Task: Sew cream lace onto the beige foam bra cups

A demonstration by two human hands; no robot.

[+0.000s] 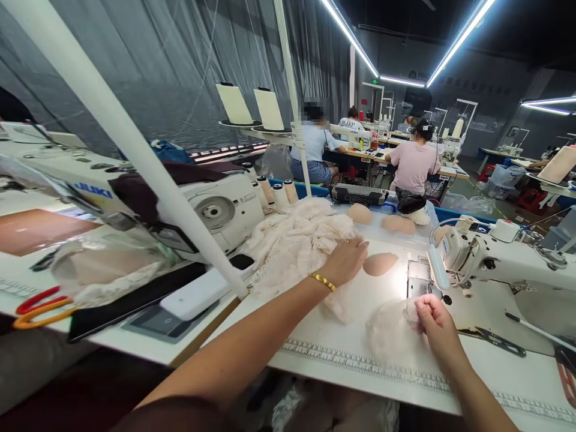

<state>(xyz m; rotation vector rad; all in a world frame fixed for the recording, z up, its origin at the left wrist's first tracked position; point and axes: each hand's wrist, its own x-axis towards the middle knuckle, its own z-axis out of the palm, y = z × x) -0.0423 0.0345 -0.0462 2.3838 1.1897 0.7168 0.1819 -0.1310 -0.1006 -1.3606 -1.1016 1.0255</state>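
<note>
My left hand (344, 260), with a gold bracelet on the wrist, rests palm down on a heap of cream lace fabric (292, 243); its fingers lie stretched out. My right hand (431, 315) is closed in a pinch on a small sheer lace piece (389, 327) that lies on the white table (360, 360), just in front of the sewing machine's needle plate (418, 281). A beige foam cup (380, 263) lies between the two hands.
A white sewing machine (495, 258) stands at the right, a Juki machine (211, 207) at the left. Two more foam cups (398, 223) lie farther back. Scissors (492, 339) lie at the right, red-and-orange-handled shears (38, 309) at the far left. Other people sit sewing behind.
</note>
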